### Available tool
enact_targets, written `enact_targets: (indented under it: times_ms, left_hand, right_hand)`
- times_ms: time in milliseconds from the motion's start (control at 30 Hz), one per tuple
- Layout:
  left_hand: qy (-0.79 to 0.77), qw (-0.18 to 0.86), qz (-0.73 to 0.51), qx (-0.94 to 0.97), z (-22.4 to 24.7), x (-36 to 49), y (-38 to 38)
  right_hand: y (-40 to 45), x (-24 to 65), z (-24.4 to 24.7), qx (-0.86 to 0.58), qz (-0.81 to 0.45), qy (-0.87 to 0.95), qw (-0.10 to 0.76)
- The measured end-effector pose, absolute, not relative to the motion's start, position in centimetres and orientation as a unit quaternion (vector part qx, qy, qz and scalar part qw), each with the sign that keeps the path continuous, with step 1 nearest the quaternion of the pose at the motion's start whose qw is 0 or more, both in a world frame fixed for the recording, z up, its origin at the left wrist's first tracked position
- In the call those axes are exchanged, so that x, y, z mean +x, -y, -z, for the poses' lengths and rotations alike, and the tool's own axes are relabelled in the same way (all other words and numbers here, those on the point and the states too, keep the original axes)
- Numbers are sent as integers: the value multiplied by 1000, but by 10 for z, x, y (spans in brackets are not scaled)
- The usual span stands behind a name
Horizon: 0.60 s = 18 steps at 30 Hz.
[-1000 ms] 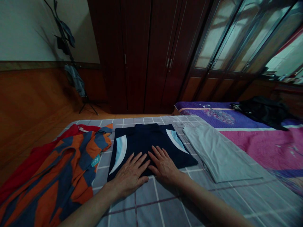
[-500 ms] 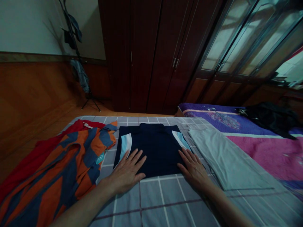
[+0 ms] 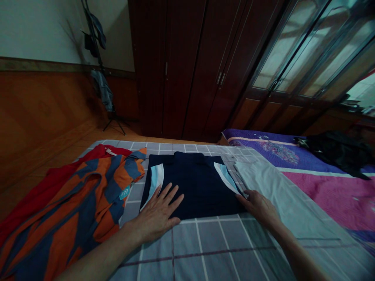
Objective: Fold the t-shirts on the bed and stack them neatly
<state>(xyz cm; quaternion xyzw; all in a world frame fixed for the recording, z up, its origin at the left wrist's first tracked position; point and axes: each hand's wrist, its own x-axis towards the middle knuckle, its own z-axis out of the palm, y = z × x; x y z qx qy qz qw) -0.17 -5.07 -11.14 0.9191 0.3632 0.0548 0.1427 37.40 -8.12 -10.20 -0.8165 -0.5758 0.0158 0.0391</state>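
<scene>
A folded navy shirt (image 3: 196, 187) with white and light-blue side panels lies on the checked bedsheet (image 3: 205, 249), its collar end away from me. My left hand (image 3: 159, 208) rests flat on its near left part, fingers spread. At the shirt's right edge, my right hand (image 3: 259, 205) has thumb and fingers drawn together on the cloth border; the fingertips are partly hidden. Left of the shirt lies an orange and grey-blue striped shirt (image 3: 88, 199), loosely spread over a red garment (image 3: 64, 168). A pale grey-green folded garment (image 3: 287, 203) lies just beyond my right hand.
A second bed with a purple and pink cover (image 3: 316, 187) stands at right, with a black garment (image 3: 336, 150) on it. Dark wardrobes (image 3: 187, 70) line the far wall. A coat stand (image 3: 98, 58) holding caps and clothing is at far left.
My right hand has slid right, from lying flat on the navy shirt to its right edge, and its fingers have closed there. My left hand stays flat on the shirt. The view shifts slightly.
</scene>
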Motion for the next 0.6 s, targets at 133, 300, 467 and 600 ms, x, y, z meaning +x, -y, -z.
enact_targets:
  times_ms: [133,300,467,600]
  left_hand:
    - [-370,149,-67,915,116,0,51]
    - [-389,179,-82,900,111,1,49]
    - [-422,231,-160,862,99,-3,44]
    - [-450,315,-278,788,98,-7,33]
  right_hand:
    - [74,374,92,-838,-125,523,91]
    - [66,375,94,-820,-256,477,185]
    - [67,368,93,-753,-422,406,299]
    - [68,360,92,-721,-490,317,374]
